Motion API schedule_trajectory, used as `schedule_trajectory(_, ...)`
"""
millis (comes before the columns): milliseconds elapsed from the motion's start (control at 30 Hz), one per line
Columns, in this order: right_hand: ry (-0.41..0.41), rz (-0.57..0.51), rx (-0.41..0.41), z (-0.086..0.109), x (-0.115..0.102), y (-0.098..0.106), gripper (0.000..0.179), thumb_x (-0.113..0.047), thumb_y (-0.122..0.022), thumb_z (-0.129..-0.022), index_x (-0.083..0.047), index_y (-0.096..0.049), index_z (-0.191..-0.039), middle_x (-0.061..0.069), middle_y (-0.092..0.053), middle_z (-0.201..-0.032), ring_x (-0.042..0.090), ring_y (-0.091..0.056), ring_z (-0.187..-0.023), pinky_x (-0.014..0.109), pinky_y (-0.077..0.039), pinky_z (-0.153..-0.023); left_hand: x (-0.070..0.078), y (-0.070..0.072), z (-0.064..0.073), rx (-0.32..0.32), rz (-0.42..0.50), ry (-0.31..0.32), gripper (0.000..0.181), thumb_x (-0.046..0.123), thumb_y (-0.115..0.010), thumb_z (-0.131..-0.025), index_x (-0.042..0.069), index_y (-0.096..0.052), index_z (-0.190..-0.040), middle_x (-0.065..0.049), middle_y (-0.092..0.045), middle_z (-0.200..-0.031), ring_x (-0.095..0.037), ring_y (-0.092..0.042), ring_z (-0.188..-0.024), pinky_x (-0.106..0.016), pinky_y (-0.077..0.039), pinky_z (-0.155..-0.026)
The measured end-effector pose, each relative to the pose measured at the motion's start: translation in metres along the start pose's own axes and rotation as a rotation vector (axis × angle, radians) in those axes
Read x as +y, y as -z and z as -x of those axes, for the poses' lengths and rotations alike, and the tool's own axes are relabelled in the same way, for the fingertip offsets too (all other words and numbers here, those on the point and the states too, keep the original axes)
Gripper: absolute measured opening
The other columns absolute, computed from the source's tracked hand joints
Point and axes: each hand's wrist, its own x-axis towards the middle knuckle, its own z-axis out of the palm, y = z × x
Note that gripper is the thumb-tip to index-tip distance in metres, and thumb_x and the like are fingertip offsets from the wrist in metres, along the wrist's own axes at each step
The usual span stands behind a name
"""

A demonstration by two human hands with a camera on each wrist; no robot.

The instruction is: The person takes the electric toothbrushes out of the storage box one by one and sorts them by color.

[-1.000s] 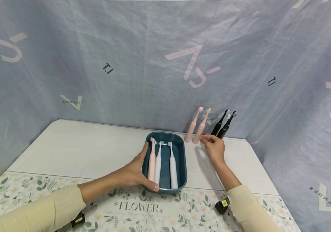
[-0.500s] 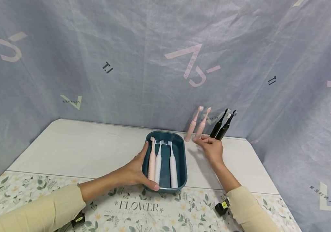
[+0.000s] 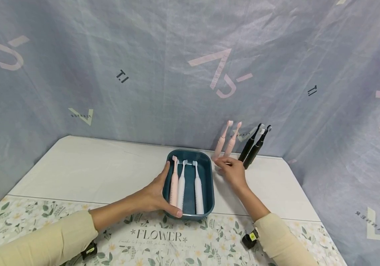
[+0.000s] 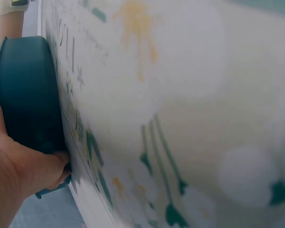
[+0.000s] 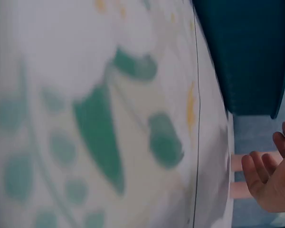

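My left hand [image 3: 156, 195] grips the dark teal tray [image 3: 208, 218], its thumb at the near rim and its fingers along the left side. Inside the tray lie a pink electric toothbrush [image 3: 174, 186] and two white ones [image 3: 181, 188], heads toward the back. To the right of the tray, my right hand [image 3: 231, 171] has loosely bent fingers close to the lower ends of two upright pink toothbrushes [image 3: 221, 144]. The right wrist view shows these fingers in front of the pink handles [image 5: 239, 190] with no grip on them; contact cannot be told.
Two black electric toothbrushes [image 3: 254, 149] stand just right of the right hand. A grey-blue printed cloth [image 3: 143, 92] hangs behind the table. White sheeting [image 3: 87, 170] covers the back of the table, floral cover [image 3: 163, 251] the front.
My right hand has moved left, from the right pink toothbrush and the black ones toward the left pink toothbrush. The left hand and tray hold their place.
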Motion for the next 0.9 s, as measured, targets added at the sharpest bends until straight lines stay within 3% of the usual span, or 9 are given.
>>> schedule_trajectory(167, 0.0, -0.04, -0.024, 0.004, -0.008, -0.009, 0.029, -0.026, -0.08, -0.108, 0.0, -0.087, -0.117, 0.021, -0.082, -0.125, 0.02, -0.081, -0.108, 0.046, -0.069, -0.098, 0.001, 0.0, -0.001, -0.002, 0.001, -0.014, 0.18, 0.053, -0.112, -0.064, 0.034, 0.025, -0.178, -0.012, 0.017, -0.19, -0.042, 0.009, -0.178, -0.076, -0.016, -0.138)
schedule_trajectory(400, -0.006, -0.046, -0.046, 0.012, -0.016, -0.02, 0.031, -0.034, -0.084, -0.104, -0.004, -0.087, -0.113, 0.014, -0.082, -0.125, 0.01, -0.076, -0.101, 0.029, -0.067, -0.09, 0.0, 0.001, -0.001, -0.006, 0.017, -0.016, 0.18, 0.051, -0.112, -0.064, 0.034, 0.026, -0.178, -0.011, 0.017, -0.19, -0.041, 0.009, -0.178, -0.075, -0.014, -0.138)
schedule_trajectory(500, -0.004, -0.004, -0.071, 0.015, -0.019, -0.023, 0.03, -0.039, -0.086, -0.102, -0.01, -0.089, -0.111, 0.01, -0.08, -0.127, 0.014, -0.072, -0.1, 0.029, -0.06, -0.086, 0.0, 0.0, -0.001, -0.007, 0.013, -0.016, 0.18, 0.051, -0.112, -0.064, 0.034, 0.027, -0.178, -0.011, 0.018, -0.19, -0.04, 0.009, -0.178, -0.074, -0.015, -0.139)
schedule_trajectory(600, 0.015, 0.028, -0.118, 0.018, -0.021, -0.027, 0.029, -0.04, -0.086, -0.102, -0.013, -0.09, -0.111, 0.009, -0.079, -0.131, 0.023, -0.072, -0.112, 0.04, -0.059, -0.096, -0.001, 0.001, -0.001, -0.006, 0.003, -0.018, 0.179, 0.051, -0.112, -0.065, 0.033, 0.027, -0.178, -0.011, 0.017, -0.19, -0.041, 0.008, -0.178, -0.074, -0.016, -0.138)
schedule_trajectory(733, 0.062, 0.067, -0.182, 0.021, -0.025, -0.03, 0.026, -0.037, -0.085, -0.102, -0.013, -0.09, -0.11, 0.012, -0.071, -0.152, 0.032, -0.06, -0.15, 0.06, -0.05, -0.124, -0.001, 0.001, -0.001, -0.004, -0.005, -0.019, 0.178, 0.052, -0.111, -0.066, 0.033, 0.027, -0.178, -0.012, 0.016, -0.19, -0.042, 0.006, -0.178, -0.075, -0.017, -0.138)
schedule_trajectory(833, 0.096, 0.101, -0.212, 0.023, -0.029, -0.031, 0.026, -0.035, -0.086, -0.101, -0.011, -0.09, -0.111, 0.016, -0.057, -0.169, 0.037, -0.042, -0.167, 0.07, -0.038, -0.132, 0.0, 0.001, 0.0, -0.008, -0.001, -0.018, 0.178, 0.053, -0.111, -0.067, 0.033, 0.027, -0.178, -0.012, 0.016, -0.19, -0.042, 0.006, -0.178, -0.075, -0.017, -0.138)
schedule_trajectory(900, 0.111, 0.121, -0.234, 0.025, -0.032, -0.033, 0.027, -0.035, -0.087, -0.1, -0.011, -0.089, -0.113, 0.02, -0.049, -0.175, 0.04, -0.037, -0.17, 0.073, -0.036, -0.132, 0.0, 0.001, 0.0, -0.011, 0.002, -0.013, 0.177, 0.053, -0.11, -0.067, 0.033, 0.027, -0.178, -0.012, 0.017, -0.19, -0.042, 0.007, -0.178, -0.075, -0.017, -0.138)
